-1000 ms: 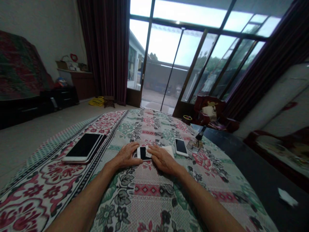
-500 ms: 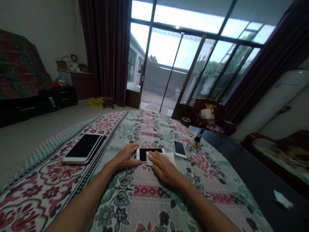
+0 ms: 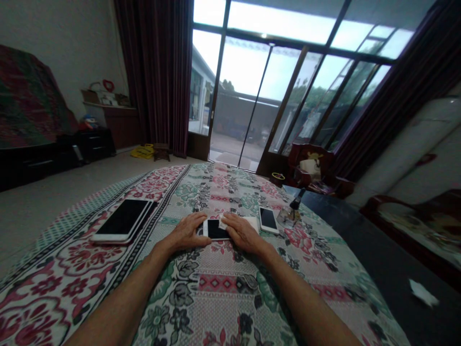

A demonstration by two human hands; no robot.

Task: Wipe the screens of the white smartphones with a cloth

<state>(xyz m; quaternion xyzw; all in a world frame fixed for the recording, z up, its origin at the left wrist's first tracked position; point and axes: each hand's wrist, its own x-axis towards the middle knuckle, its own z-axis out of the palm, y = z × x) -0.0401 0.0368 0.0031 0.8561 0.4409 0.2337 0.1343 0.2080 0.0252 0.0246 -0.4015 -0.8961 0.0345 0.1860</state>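
A white smartphone (image 3: 217, 230) with a dark screen lies sideways on the patterned tablecloth (image 3: 223, 262). At its left end, my left hand (image 3: 186, 231) holds it between the thumb on the near edge and the fingers by the far edge. My right hand (image 3: 243, 232) presses a folded white wipe (image 3: 253, 222) on the right part of the screen, hiding that end of the phone. Just right of this hand rests a second white smartphone (image 3: 268, 219), face up. Beyond it stands a clear glass bottle (image 3: 288, 217) with a black top.
Stacked larger phones or tablets (image 3: 122, 220) lie to the left on the cloth. A crumpled white tissue (image 3: 423, 293) is on the dark surface (image 3: 363, 254) at the right. Past the table are a wooden chair (image 3: 310, 166) and glass doors (image 3: 248, 105).
My right hand has slid with the wipe toward the phone's far edge, baring more of the near part of the screen. My left hand stays in place.
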